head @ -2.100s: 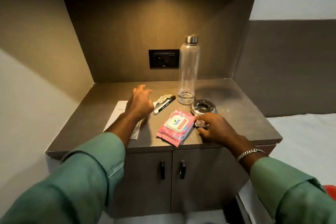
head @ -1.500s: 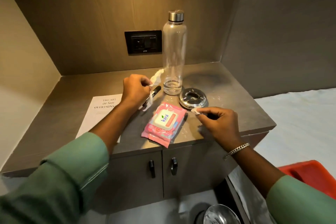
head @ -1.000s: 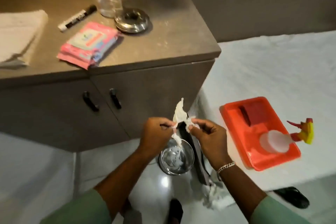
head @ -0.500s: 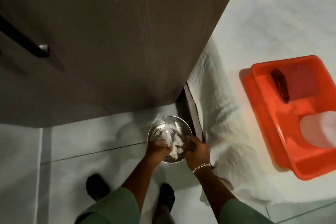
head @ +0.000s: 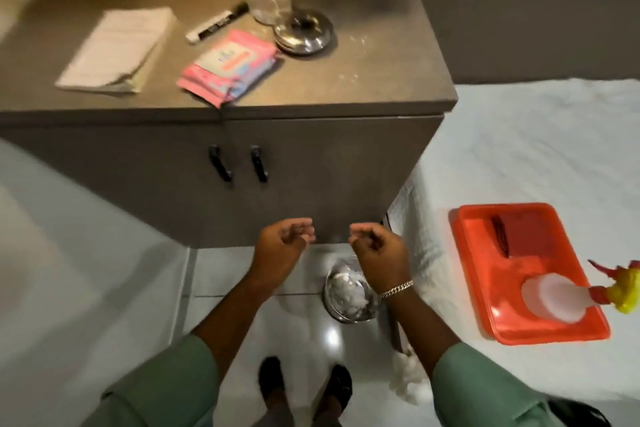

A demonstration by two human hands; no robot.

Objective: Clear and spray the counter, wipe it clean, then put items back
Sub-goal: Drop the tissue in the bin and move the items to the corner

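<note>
The left hand (head: 282,246) and right hand (head: 375,251) hung empty in front of the cabinet, fingers loosely curled and apart, gripping nothing. Just below the right wrist, a steel bin (head: 348,291) sat on the floor with crumpled white tissue inside. Further out, the surface (head: 381,80) was not yet cleared: a pink wipes pack (head: 228,68) overhung the front edge, with a marker (head: 216,22), a stack of papers (head: 117,48), a metal ashtray (head: 304,33) and a clear bottle (head: 266,0) touching the ashtray behind it. White crumbs speckled the bare right part. On the bed to the right, a spray bottle (head: 561,298) lay in an orange tray (head: 485,288).

The likely trouble was the bottle: tall and narrow, it could tip if a reaching sleeve brushed it. The overhanging pack could slide off if nudged, and spraying before the papers were lifted would wet them.
</note>
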